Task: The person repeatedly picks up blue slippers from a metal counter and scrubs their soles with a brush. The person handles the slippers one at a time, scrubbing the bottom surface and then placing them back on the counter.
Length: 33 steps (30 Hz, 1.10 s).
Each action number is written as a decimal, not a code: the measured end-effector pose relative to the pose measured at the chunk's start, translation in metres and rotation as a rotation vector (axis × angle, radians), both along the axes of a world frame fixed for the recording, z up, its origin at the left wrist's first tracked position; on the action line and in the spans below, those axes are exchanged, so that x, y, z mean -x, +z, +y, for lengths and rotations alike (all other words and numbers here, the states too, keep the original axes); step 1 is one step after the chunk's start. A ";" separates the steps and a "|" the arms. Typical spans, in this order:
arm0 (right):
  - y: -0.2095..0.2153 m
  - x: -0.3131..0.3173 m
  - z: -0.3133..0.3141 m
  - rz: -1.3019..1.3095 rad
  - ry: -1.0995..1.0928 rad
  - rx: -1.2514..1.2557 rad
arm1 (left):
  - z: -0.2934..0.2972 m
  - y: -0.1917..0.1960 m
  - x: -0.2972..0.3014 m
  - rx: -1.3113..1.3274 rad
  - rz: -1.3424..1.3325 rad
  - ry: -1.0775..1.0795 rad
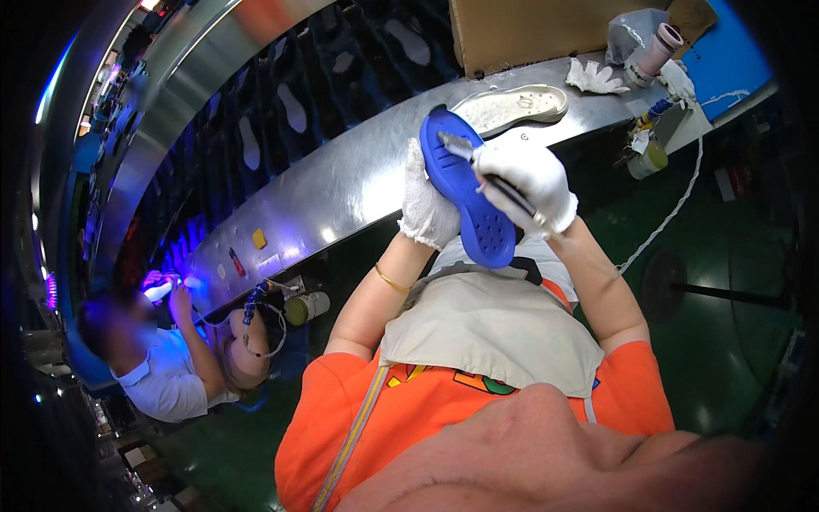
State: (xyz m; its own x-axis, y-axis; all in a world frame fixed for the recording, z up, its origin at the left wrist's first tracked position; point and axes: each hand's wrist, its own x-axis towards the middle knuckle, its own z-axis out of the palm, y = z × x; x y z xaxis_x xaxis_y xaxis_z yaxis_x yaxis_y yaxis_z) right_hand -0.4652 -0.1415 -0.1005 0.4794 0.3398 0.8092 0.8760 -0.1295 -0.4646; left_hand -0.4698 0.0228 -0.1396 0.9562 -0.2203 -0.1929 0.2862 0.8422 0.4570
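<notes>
A blue shoe sole (471, 192) is tilted up in front of me, its long side along my left palm. My left hand (428, 203), in a white knit glove, grips the sole by its left edge. In my gloved right hand (531, 181) is a brush (455, 145), its bristle end over the upper part of the sole. The dark handle runs down between my fingers. Just beyond the sole, a white sole (516, 107) lies on the metal ledge.
A dark conveyor (324, 77) carrying several soles runs behind the metal ledge (316, 183). At the back right stand a cardboard box (537, 34), a spare white glove (595, 77) and a pink bottle (655, 55). Another person (175, 358) sits at the left. A white cord (682, 200) hangs at the right.
</notes>
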 end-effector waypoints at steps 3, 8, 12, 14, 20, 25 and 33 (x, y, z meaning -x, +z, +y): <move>-0.008 0.016 0.002 0.051 0.047 0.042 | 0.007 0.006 -0.001 0.162 -0.133 -0.158; -0.013 0.022 -0.001 0.565 0.117 -0.271 | 0.006 -0.004 0.008 0.002 -0.154 -0.096; -0.021 0.008 0.008 0.729 0.067 -0.461 | -0.014 -0.014 0.017 -0.223 -0.253 0.020; -0.024 0.007 0.013 0.649 0.004 -0.376 | -0.015 -0.017 0.019 -0.227 -0.221 -0.007; -0.026 0.020 0.015 0.932 0.246 -0.653 | -0.007 -0.020 0.017 -0.185 -0.149 0.114; -0.027 0.024 0.013 0.616 0.043 -0.359 | -0.006 -0.008 0.017 -0.270 -0.147 0.080; -0.019 0.045 0.004 0.728 0.056 -0.214 | 0.016 -0.009 0.014 -0.226 -0.059 -0.035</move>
